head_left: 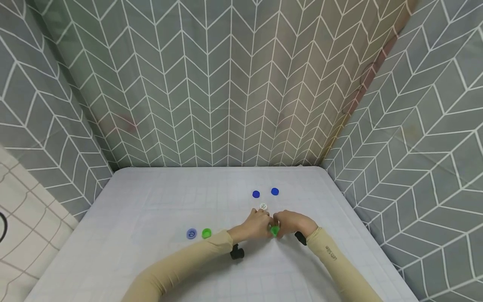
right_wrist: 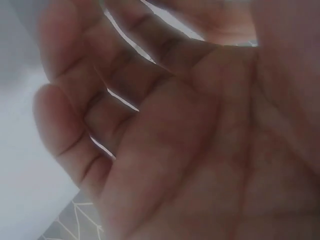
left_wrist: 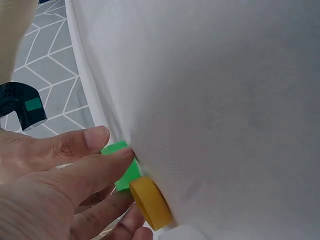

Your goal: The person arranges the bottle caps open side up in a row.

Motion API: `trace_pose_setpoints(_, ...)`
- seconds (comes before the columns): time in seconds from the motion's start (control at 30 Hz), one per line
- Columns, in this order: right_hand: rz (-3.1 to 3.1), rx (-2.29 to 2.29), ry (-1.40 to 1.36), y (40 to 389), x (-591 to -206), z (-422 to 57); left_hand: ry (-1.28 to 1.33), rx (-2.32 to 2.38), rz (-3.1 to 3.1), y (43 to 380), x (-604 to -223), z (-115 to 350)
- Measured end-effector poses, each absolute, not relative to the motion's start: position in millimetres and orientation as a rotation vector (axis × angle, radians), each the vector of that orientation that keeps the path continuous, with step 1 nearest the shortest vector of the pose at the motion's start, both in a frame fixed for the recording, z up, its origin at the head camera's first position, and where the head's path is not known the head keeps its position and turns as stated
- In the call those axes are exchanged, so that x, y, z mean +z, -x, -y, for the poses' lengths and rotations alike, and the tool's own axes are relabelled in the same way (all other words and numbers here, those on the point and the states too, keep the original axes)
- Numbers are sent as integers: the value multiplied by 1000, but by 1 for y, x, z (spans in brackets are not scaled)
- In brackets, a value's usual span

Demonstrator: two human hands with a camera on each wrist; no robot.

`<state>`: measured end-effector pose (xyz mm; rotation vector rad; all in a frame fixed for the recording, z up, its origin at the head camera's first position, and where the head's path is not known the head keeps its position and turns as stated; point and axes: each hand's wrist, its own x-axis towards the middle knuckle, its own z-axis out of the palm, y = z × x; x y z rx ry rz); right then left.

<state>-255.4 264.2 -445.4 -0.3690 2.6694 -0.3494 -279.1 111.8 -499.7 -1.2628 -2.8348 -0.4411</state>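
Note:
A small green plastic piece is between my two hands, over the right half of the white table. My left hand reaches it from the left. In the left wrist view, fingertips pinch the green piece, and a yellow ring lies right beside it against the lower fingers. My right hand grips the green piece from the right, with bent fingers around it. The right wrist view shows only the palm and curved fingers; the piece is hidden there. A white round piece lies just beyond my left hand.
Two dark blue discs lie farther back on the white table. To the left of my left hand are a green round cap-like piece and a light blue disc with a spiral. Patterned curtains surround the table.

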Motion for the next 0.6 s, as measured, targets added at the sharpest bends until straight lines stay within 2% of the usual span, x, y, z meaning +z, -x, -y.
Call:
trace_pose_setpoints(0.27, -2743, -363, 386, 266, -431, -267, 1245, -462, 2933, 292, -477, -96)
trace_pose_setpoints(0.6, -2970, -501, 483, 291, -414, -265, 1097, -682, 2900, 332, -444, -71)
